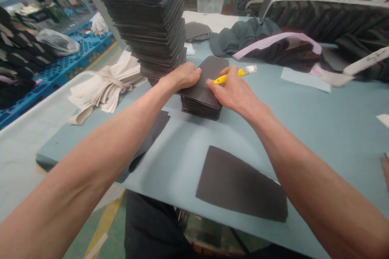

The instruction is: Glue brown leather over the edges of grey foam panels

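Observation:
A small stack of dark cut pieces (203,96) sits in the middle of the pale blue table (334,129). My left hand (184,76) rests on the stack's left edge with its fingers curled against the top piece. My right hand (232,91) presses on the stack's right side and holds a yellow pen-like tool (234,75) whose whitish tip points right. A single dark cut piece (240,184) lies flat near the table's front edge. Another dark piece (148,139) lies partly under my left forearm.
A tall pile of dark sheets (152,16) stands behind the small stack. Beige fabric pieces (105,87) lie at the left. Dark cloth with a pink strip (273,42) sits at the back right. Blue pallets (60,68) and shelving stand at the far left.

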`<state>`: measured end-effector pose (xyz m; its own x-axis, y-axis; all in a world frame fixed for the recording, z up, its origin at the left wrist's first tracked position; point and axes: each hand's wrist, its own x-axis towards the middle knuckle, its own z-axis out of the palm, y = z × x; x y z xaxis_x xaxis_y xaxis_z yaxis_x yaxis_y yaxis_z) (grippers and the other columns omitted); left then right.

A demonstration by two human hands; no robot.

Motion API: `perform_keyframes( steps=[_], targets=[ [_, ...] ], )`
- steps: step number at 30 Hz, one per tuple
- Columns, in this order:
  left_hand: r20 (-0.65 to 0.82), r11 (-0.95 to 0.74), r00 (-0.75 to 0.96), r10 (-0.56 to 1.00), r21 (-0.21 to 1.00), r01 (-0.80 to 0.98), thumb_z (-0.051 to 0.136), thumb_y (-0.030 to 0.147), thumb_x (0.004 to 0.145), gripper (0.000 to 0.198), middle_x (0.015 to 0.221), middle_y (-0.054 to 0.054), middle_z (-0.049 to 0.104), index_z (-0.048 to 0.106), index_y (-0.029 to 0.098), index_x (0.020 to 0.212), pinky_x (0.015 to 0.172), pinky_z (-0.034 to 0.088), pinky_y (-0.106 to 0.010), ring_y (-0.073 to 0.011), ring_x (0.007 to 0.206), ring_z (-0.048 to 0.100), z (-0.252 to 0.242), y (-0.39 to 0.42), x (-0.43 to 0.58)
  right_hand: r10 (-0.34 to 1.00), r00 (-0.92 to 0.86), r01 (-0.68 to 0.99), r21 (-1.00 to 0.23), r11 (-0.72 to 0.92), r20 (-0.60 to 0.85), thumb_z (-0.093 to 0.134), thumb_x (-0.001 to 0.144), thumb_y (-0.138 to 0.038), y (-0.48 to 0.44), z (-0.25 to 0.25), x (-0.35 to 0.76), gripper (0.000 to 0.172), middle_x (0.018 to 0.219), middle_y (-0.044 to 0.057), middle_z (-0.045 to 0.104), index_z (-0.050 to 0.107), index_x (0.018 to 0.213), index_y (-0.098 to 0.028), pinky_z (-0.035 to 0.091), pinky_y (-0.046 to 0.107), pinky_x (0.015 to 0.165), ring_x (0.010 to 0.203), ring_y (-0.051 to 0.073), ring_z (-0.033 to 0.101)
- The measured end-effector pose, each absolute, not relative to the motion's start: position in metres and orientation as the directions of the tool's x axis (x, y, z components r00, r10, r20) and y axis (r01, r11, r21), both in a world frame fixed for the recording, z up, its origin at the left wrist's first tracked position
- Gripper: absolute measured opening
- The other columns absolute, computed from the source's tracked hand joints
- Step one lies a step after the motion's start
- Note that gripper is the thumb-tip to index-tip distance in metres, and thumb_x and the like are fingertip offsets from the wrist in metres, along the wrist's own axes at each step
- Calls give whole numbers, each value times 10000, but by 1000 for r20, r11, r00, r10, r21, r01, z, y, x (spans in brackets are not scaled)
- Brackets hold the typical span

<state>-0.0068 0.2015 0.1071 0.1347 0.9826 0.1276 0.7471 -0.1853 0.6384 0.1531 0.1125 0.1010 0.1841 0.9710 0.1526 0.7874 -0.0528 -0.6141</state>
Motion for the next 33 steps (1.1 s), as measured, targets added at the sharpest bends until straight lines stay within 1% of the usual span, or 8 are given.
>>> perform_keyframes(
  steps=[5, 8, 15, 19, 21, 25, 28, 33],
  targets=[
    [154, -436, 411, 898, 418, 797, 592, 481, 1031, 430, 1258, -208, 779, 779, 143, 1222, 1121, 491, -451, -378, 1287, 700, 119, 176, -9, 917, 253, 807, -590, -25, 307, 640, 966, -498, 80, 108, 180, 409, 1076, 85, 672, 476, 1244, -247, 539, 552, 977, 990, 313, 690],
    [186, -665, 639, 746, 232, 710, 661, 699, 961, 768, 1639, -175, 566, 597, 207, 1547, 1269, 386, -493, -401, 1545, 503, 123, 155, -21, 900, 304, 806, -588, -69, 311, 620, 966, -563, 44, 103, 205, 428, 1096, 87, 649, 483, 1241, -265, 538, 522, 922, 936, 300, 681],
    [165, -590, 579, 798, 20, 807, 651, 710, 995, 895, 1790, -245, 321, 451, 134, 1650, 1342, 196, -644, -482, 1685, 221, 125, 116, -30, 865, 472, 604, -777, -176, 171, 621, 883, -667, -13, 55, 230, 500, 973, 67, 655, 520, 1160, -263, 503, 464, 840, 796, 249, 611],
    [181, -603, 582, 793, 94, 792, 757, 549, 963, 788, 1786, -235, 338, 515, 141, 1593, 1319, 238, -647, -488, 1665, 257, 123, 98, -17, 899, 432, 537, -822, -191, 74, 607, 879, -688, -2, 37, 212, 544, 929, 45, 655, 529, 1187, -247, 503, 448, 848, 780, 243, 608],
    [240, -582, 535, 810, 216, 784, 794, 461, 933, 685, 1670, -226, 518, 596, 148, 1510, 1282, 332, -580, -455, 1563, 443, 122, 84, -14, 904, 420, 541, -823, -175, 84, 610, 889, -685, 5, 33, 205, 553, 951, 52, 667, 538, 1216, -244, 506, 452, 874, 824, 257, 631],
    [178, -327, 284, 942, 680, 656, 770, 435, 945, 246, 961, -97, 805, 779, 215, 1056, 923, 539, -339, -281, 935, 748, 106, 38, -7, 902, 425, 529, -830, -177, 79, 609, 908, -638, 8, 28, 201, 517, 963, 60, 692, 534, 1236, -245, 518, 466, 888, 825, 269, 647],
    [-44, -70, 194, 980, 837, 543, 858, 497, 858, 299, 828, -94, 783, 758, 223, 792, 751, 529, -300, -267, 844, 733, 81, 11, 4, 898, 433, 512, -841, -175, 77, 602, 905, -644, 7, 23, 204, 513, 989, 70, 707, 533, 1225, -250, 523, 463, 881, 819, 274, 656],
    [-151, 57, 191, 970, 902, 427, 714, 572, 971, 402, 875, -98, 812, 765, 182, 890, 643, 537, -256, -231, 822, 778, 48, 27, 38, 880, 467, 476, -863, -168, 87, 594, 877, -661, 9, 18, 207, 537, 1028, 101, 715, 551, 1204, -237, 528, 447, 868, 860, 285, 676]
  ],
)
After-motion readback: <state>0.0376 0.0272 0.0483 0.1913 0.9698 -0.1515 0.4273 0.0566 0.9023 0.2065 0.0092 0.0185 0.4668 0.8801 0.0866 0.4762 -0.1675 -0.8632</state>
